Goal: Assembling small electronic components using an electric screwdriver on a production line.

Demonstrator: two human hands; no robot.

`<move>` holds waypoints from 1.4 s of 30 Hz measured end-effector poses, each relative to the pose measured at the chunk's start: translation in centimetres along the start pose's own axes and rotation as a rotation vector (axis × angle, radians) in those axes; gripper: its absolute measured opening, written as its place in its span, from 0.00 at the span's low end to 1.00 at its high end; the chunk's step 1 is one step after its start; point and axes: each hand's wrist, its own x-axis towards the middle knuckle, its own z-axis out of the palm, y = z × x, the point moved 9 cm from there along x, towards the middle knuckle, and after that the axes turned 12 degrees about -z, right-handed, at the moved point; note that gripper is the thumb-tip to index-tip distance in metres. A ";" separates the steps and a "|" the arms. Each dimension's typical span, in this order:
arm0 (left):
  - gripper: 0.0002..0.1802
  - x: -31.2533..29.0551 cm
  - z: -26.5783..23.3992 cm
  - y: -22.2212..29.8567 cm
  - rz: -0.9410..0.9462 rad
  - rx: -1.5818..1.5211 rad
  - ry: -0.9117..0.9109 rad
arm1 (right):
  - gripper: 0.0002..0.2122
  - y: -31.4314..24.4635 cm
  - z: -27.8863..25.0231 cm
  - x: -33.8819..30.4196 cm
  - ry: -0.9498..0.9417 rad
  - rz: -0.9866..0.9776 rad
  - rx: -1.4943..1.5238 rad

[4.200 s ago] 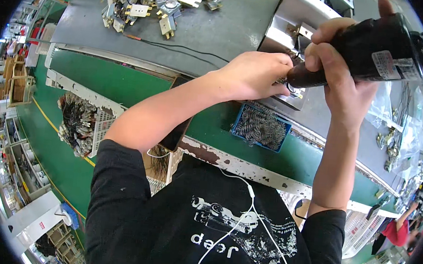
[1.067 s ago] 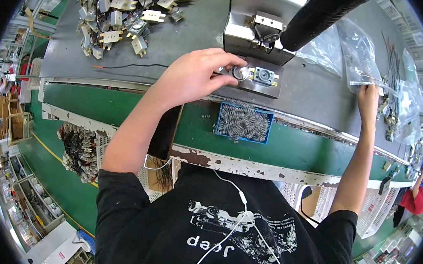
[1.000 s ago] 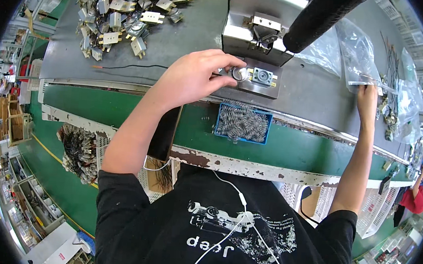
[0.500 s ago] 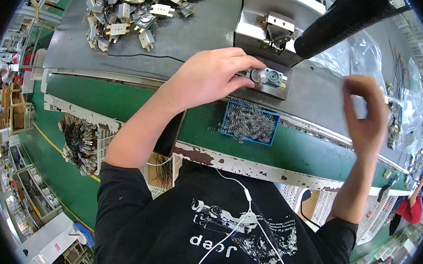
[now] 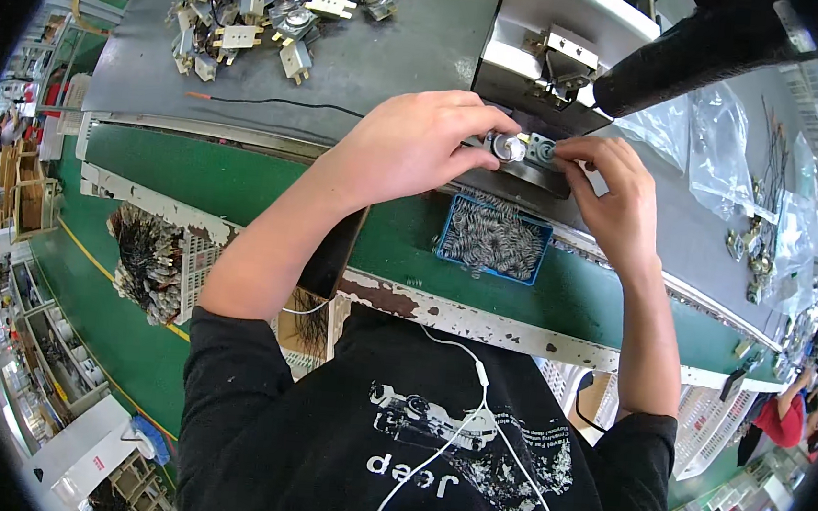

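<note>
A small grey metal unit [image 5: 540,152] with a round silvery part [image 5: 507,148] on its left end sits at the base of a metal fixture [image 5: 571,47]. The thumb and fingers of my left hand [image 5: 416,143] are closed around the left end of this unit. From the other side, my right hand [image 5: 617,197] pinches at its right end; the fingertips cover that end, so any smaller part between them is hidden. A dark wire [image 5: 277,103] runs along the bench to behind my left hand. Just below the hands is a blue tray [image 5: 442,247] of small coil springs [image 5: 495,238].
Several similar metal units [image 5: 297,24] lie heaped at the back left. A thick black arm [image 5: 693,62] slants over the bench from the upper right. Clear plastic bags [image 5: 715,150] and thin wires lie farther right. A white basket [image 5: 198,273] of wired parts stands below the bench.
My right hand has come in from the right to the unit, its fingers closing at the right end. My left hand has kept its grip. The whole view has shifted slightly.
</note>
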 end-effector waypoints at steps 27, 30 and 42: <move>0.16 2.8 1.5 1.8 -0.003 0.017 -0.031 | 0.21 -1.7 -10.3 7.7 0.634 -0.029 0.246; 0.16 3.2 2.5 1.7 -0.059 0.046 -0.066 | 0.21 -3.4 -11.5 7.9 0.734 -0.131 0.273; 0.17 3.1 3.4 1.6 -0.077 0.080 -0.104 | 0.24 -6.4 -10.9 8.1 0.493 -0.175 0.636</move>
